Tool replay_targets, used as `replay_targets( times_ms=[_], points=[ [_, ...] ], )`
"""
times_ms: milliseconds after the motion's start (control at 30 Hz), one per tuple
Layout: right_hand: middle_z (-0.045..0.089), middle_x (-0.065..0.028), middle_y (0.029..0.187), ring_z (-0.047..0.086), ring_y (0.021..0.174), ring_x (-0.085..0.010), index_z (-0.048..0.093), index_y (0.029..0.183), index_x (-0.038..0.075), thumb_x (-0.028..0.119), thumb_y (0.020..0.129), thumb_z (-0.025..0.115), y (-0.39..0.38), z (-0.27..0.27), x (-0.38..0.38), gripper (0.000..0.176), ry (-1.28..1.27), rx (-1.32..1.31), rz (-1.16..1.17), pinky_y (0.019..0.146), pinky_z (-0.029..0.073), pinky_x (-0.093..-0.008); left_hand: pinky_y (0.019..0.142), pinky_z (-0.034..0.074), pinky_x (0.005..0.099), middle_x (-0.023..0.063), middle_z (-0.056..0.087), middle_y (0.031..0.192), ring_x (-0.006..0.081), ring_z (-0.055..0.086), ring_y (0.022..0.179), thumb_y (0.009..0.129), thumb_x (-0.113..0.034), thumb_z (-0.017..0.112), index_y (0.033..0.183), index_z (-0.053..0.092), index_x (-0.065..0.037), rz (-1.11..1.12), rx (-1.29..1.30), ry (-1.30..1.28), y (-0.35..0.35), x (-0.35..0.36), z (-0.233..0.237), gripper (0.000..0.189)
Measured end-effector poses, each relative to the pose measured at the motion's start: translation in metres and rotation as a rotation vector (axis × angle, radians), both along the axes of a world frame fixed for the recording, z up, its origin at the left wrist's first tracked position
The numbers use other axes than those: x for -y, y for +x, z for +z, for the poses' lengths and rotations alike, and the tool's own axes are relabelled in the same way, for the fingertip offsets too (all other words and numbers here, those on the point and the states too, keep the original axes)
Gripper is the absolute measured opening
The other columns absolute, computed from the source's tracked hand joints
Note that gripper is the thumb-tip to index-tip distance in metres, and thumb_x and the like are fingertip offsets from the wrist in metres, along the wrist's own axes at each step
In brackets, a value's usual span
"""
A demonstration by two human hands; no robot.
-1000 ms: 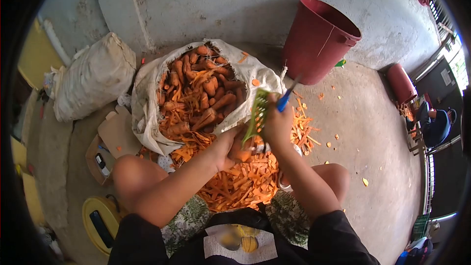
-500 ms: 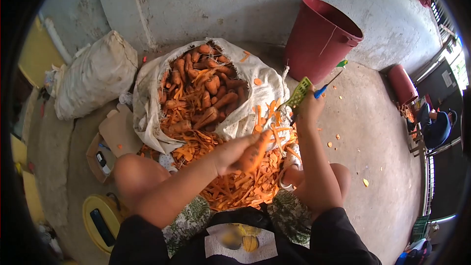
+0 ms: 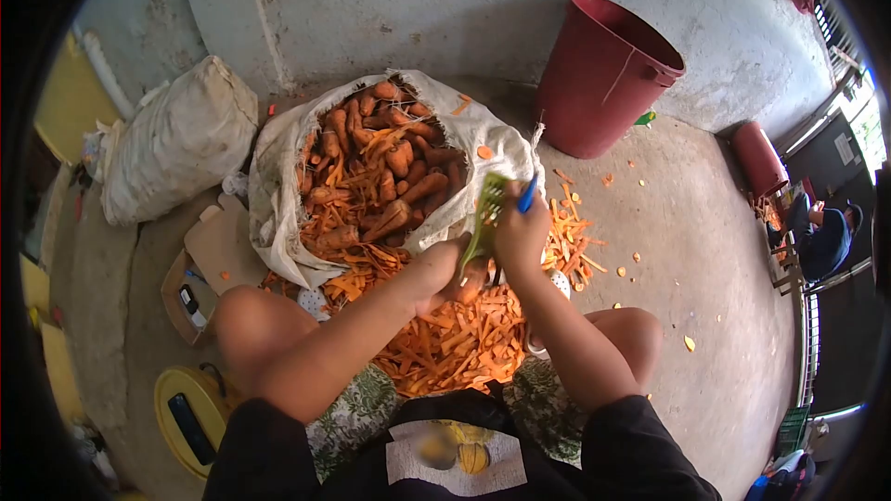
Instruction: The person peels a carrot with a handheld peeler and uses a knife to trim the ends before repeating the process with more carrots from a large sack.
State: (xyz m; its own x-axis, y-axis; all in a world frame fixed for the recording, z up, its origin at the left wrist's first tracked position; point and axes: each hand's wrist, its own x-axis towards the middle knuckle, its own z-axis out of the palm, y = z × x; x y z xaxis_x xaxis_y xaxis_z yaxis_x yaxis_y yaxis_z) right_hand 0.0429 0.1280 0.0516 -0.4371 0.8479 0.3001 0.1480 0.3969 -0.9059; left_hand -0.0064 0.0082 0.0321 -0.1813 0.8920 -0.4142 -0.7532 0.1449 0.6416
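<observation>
My left hand [image 3: 440, 271] is closed around a carrot [image 3: 471, 280], low over a heap of orange peelings [image 3: 455, 343] between my legs. My right hand [image 3: 520, 230] grips a green peeler [image 3: 484, 213] with holes in it, its lower end against the carrot. A blue handle [image 3: 527, 195] also sticks up from my right hand; its blade is mostly hidden. Just beyond my hands, a white sack [image 3: 278, 213] stands open, full of carrots [image 3: 399, 158] with peel strips among them.
A tall red bin [image 3: 594, 83] stands by the wall. To the left are a closed white sack [image 3: 186, 144], a cardboard box [image 3: 227, 241] and a yellow lid [image 3: 172, 408] with a phone [image 3: 191, 429]. A person [image 3: 831, 241] sits far right.
My right hand has come down and left with the green peeler, which now meets the carrot. The carrot has tilted and is more hidden. Peel strips near the sack's right edge now lie on the floor.
</observation>
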Motion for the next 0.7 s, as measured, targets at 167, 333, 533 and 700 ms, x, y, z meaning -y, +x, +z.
replay_targets(
  times_ms=[167,333,533,700],
  points=[
    [0.044,0.0006,0.054,0.037,0.047,-0.0073,0.049,0.069,0.002,0.022,0.087,0.050,0.000,-0.015,-0.086,0.027,-0.183,-0.089,-0.217,0.045,0.030,-0.0261,0.068,0.049,0.0281,0.0046,0.054,0.098,0.0117,0.055,0.087,0.093,-0.030,0.033,0.113,0.045,-0.006,-0.085,-0.024,-0.141,0.018,0.012,0.023,0.034],
    [0.043,0.0027,0.055,0.035,0.048,-0.0052,0.049,0.069,0.004,0.020,0.087,0.048,0.005,0.019,-0.020,0.024,-0.271,-0.184,0.045,0.044,0.028,-0.0231,0.054,0.050,0.0325,0.0057,0.058,0.089,0.0171,0.058,0.076,0.090,-0.033,0.039,0.107,0.048,-0.005,0.018,0.133,-0.011,0.006,0.007,0.012,0.034],
    [0.044,-0.0007,0.055,0.040,0.052,-0.0078,0.049,0.072,0.002,0.018,0.086,0.049,0.013,0.020,0.027,0.022,-0.076,-0.011,0.135,0.047,0.033,-0.0263,0.058,0.049,0.0274,0.0045,0.057,0.085,0.0123,0.056,0.070,0.088,-0.020,0.036,0.092,0.051,-0.007,-0.048,0.209,0.202,0.000,0.009,-0.007,0.020],
    [0.044,-0.0025,0.053,0.036,0.047,-0.0093,0.049,0.069,0.001,0.020,0.087,0.049,-0.003,-0.005,-0.054,0.026,0.027,-0.105,-0.169,0.044,0.030,-0.0280,0.065,0.047,0.0264,0.0038,0.055,0.084,0.0100,0.053,0.073,0.091,-0.030,0.035,0.097,0.050,-0.007,-0.176,-0.087,-0.027,0.020,0.013,0.033,0.028]
  ],
)
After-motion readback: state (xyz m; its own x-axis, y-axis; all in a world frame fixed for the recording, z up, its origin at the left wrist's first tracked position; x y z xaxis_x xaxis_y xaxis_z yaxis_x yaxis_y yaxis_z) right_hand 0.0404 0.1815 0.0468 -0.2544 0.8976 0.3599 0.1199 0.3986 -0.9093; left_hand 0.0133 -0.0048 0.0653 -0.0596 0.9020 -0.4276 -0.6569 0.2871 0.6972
